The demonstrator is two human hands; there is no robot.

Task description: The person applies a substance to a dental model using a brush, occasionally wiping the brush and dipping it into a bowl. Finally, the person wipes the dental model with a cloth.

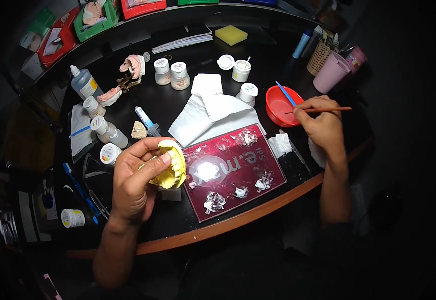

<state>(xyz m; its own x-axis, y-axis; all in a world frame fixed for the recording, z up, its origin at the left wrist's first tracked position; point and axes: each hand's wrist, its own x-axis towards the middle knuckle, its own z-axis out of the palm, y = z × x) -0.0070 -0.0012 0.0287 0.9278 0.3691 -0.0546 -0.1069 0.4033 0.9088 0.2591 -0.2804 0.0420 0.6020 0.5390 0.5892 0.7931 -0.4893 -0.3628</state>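
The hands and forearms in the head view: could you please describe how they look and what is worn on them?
Both the left hand and the right hand are bare: no gloves, and no rings or watch that I can make out. The forearms are uncovered too, with no sleeves showing before they leave the light.

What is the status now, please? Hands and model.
Left hand grips yellow dental model. Right hand holds brush at red bowl. Nothing between them.

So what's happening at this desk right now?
A person sits at a dark, cluttered desk. The left hand grips a yellow dental cast beside a dark red mixing slab dotted with white paste. The right hand holds a thin brush, its tip reaching into a red bowl. Small white jars stand behind.
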